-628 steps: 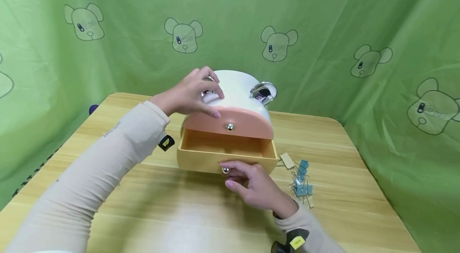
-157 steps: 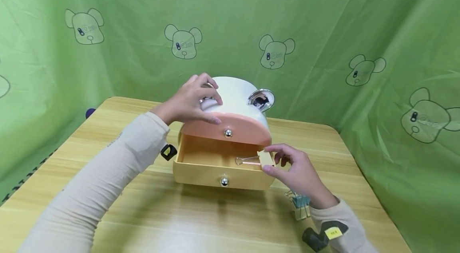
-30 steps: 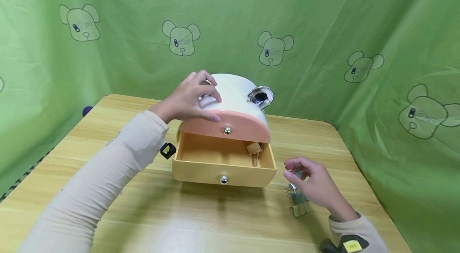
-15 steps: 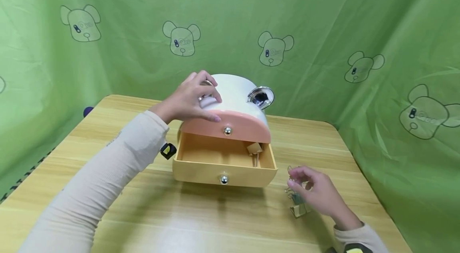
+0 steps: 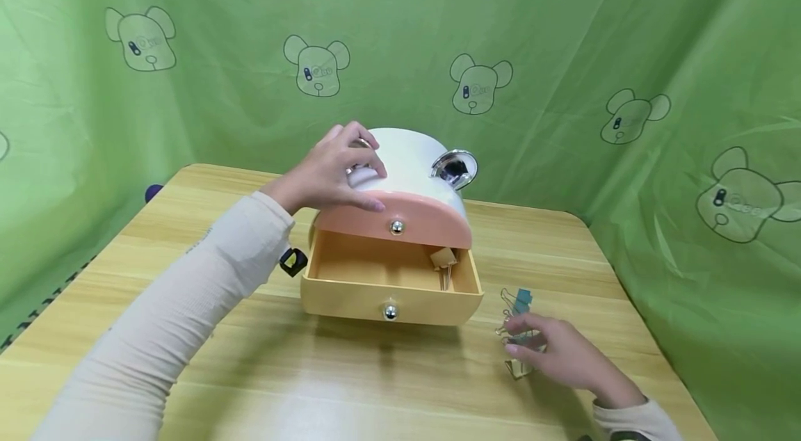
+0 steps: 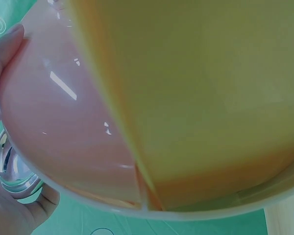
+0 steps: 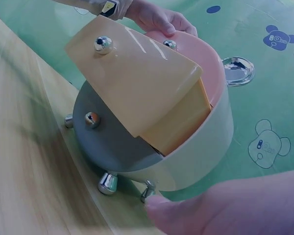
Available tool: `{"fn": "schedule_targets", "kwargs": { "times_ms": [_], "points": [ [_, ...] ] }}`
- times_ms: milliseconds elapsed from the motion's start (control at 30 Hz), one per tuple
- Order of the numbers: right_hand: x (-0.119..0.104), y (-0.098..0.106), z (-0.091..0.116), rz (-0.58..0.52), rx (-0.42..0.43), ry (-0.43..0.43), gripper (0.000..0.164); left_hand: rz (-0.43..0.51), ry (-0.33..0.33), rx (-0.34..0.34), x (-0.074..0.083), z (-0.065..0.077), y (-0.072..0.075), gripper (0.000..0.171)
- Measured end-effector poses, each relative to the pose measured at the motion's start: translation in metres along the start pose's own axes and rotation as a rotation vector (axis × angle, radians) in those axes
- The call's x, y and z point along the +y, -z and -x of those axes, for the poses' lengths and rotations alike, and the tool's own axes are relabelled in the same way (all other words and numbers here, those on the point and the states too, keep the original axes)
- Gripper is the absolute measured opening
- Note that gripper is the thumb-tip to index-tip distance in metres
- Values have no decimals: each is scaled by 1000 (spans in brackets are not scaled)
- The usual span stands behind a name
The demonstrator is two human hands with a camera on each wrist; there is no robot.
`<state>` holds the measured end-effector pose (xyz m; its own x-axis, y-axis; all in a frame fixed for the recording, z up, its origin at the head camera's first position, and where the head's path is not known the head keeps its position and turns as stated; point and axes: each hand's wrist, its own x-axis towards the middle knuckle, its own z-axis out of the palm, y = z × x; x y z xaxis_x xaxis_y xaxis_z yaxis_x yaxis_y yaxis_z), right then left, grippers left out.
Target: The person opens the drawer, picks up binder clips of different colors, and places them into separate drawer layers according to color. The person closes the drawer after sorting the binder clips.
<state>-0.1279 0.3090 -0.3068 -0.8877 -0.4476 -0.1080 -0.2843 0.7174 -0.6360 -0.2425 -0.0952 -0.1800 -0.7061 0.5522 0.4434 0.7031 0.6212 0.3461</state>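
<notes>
My left hand [image 5: 332,173] grips the top left of a white desktop drawer box [image 5: 409,156] around its silver ear, thumb against the pink upper drawer front [image 5: 425,217]. Below it, the yellow middle drawer [image 5: 350,298] stands pulled out. A yellow binder clip [image 5: 443,258] lies in that drawer's right part, wire handles toward the front. Right of the box, my right hand [image 5: 566,354] reaches over binder clips on the table, fingers apart and partly covering them. A blue binder clip [image 5: 523,298] shows beyond the fingers, a yellow one [image 5: 517,369] nearer.
In the right wrist view the grey lower drawer [image 7: 122,147] is shut, and the box stands on silver feet [image 7: 108,183]. A second silver ear [image 5: 455,170] sticks out at its right. Green curtain [image 5: 400,23] surrounds the wooden table [image 5: 250,357].
Since earlier, the yellow clip went from the right hand into the drawer. In the last second the right hand has moved down and right over the clips, uncovering the blue one. The left hand stays put.
</notes>
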Motion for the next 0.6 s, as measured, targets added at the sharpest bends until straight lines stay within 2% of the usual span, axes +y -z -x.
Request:
{"fn": "schedule_targets", "kwargs": {
  "times_ms": [200,400,600],
  "points": [
    [6,0,3,-13,-93,-20,39,3,3,-2,1,0,1,47],
    [7,0,4,2,-142,29,39,3,4,-4,2,0,2,47],
    [7,-7,4,60,-147,88,36,14,13,-4,2,1,1,47]
  ]
}}
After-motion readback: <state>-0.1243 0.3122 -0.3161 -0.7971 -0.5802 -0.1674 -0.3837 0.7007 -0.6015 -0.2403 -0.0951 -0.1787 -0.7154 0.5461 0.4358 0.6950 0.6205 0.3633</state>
